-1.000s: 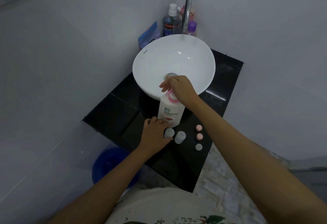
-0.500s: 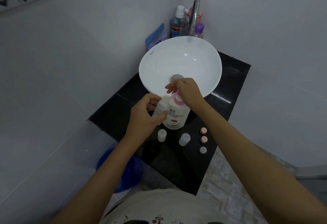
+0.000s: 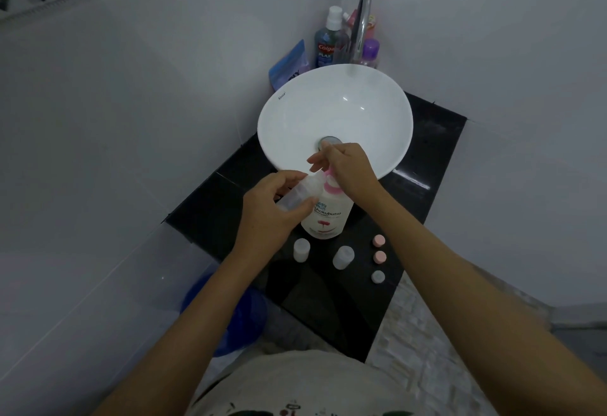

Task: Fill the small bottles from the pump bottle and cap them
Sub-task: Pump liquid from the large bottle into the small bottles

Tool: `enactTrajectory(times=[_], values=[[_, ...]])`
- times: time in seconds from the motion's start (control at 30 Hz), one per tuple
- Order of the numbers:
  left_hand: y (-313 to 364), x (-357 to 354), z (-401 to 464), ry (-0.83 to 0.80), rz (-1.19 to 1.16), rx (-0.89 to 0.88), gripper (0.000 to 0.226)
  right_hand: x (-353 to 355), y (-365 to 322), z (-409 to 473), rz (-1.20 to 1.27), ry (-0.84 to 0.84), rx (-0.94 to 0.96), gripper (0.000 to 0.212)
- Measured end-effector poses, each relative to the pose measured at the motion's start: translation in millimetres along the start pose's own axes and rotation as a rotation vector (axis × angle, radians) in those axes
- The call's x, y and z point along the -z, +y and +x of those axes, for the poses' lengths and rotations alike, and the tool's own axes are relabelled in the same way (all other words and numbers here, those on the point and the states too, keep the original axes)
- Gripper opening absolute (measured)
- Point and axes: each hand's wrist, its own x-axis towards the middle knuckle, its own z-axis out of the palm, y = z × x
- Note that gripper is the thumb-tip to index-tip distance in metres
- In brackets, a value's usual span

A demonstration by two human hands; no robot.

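Note:
A white pump bottle (image 3: 326, 216) with a pink pump head stands on the black counter (image 3: 423, 165) in front of the basin. My right hand (image 3: 349, 169) rests on top of its pump head. My left hand (image 3: 272, 208) holds a small translucent bottle (image 3: 300, 193), tilted, with its mouth by the pump spout. Two more small bottles (image 3: 301, 250) (image 3: 343, 257) stand uncapped on the counter nearer me. To their right lie three caps in a row: two pink caps (image 3: 378, 240) (image 3: 379, 256) and a grey cap (image 3: 378, 276).
A white bowl basin (image 3: 335, 113) with a chrome tap (image 3: 361, 27) fills the back of the counter. Toiletry bottles (image 3: 328, 44) and a blue pouch (image 3: 289, 65) stand in the corner behind it. A blue bucket (image 3: 230, 320) sits on the floor below left. Walls close in on both sides.
My left hand picked one small bottle off the counter and raised it to the pump spout. My right hand has stayed on the pump head.

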Motion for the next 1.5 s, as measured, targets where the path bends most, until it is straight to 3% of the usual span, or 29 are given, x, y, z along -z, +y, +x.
enactTrajectory(times=[0.37,0.53,0.87,1.0,1.27,1.5], values=[[-10,-10,6,-0.032,-0.128,0.087,0.037,-1,10,-4,0.057,-0.010,-0.055,0.042],[-16,-9,4,-0.034,-0.165,0.121,0.036,-3,10,-6,0.022,-0.119,-0.055,0.041],[-2,-6,14,-0.036,-0.201,0.062,0.034,8,-10,-5,0.020,-0.065,0.022,0.044],[-10,-10,8,-0.060,-0.158,0.109,0.035,1,5,-10,0.052,-0.070,-0.061,0.043],[-1,-4,10,-0.021,-0.227,0.082,0.032,15,-16,-10,0.031,-0.189,-0.057,0.048],[0,-9,14,-0.029,-0.213,0.066,0.033,9,-10,-5,0.013,-0.060,-0.045,0.045]])
